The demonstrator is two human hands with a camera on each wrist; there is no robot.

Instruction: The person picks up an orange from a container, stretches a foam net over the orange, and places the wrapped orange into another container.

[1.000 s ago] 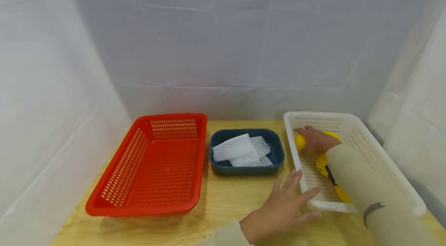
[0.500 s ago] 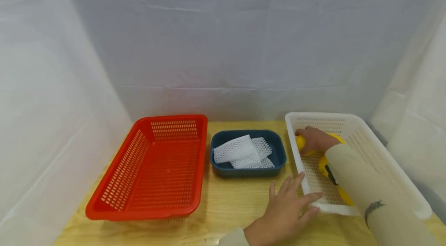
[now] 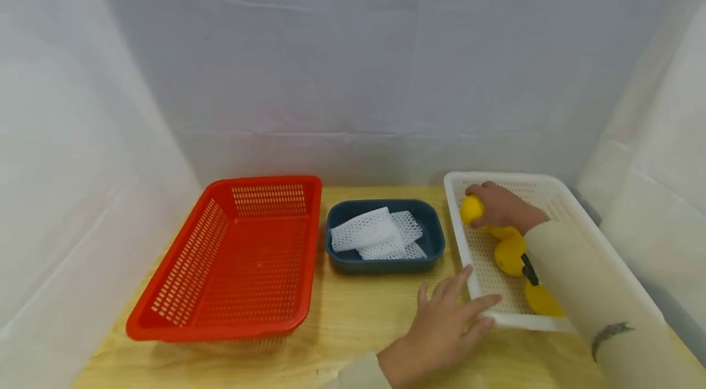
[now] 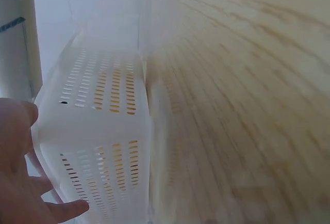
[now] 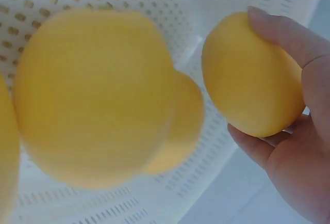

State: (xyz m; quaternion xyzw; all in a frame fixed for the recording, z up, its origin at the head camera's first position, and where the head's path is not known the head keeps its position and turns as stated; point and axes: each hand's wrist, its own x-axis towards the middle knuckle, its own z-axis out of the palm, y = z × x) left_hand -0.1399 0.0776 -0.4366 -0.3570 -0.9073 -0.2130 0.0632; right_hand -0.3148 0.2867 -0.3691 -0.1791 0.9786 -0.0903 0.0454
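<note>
My right hand holds a smooth oval yellow fruit inside the white basket, near its left wall. In the right wrist view, thumb and fingers curl round the held fruit, apart from the other yellow fruits in the basket. Several more fruits lie below the forearm, which partly hides them. My left hand, fingers spread, touches the basket's near left corner. Seen from the left wrist, those fingers lie against the outside of the perforated wall.
A dark blue tray with white foam net sleeves sits at the middle of the wooden table. To its left stands a red perforated basket. White sheets enclose the back and sides.
My right hand has closed round the yellow fruit and raised it a little off the basket floor. The left hand stays at the basket corner. The head view has shifted slightly.
</note>
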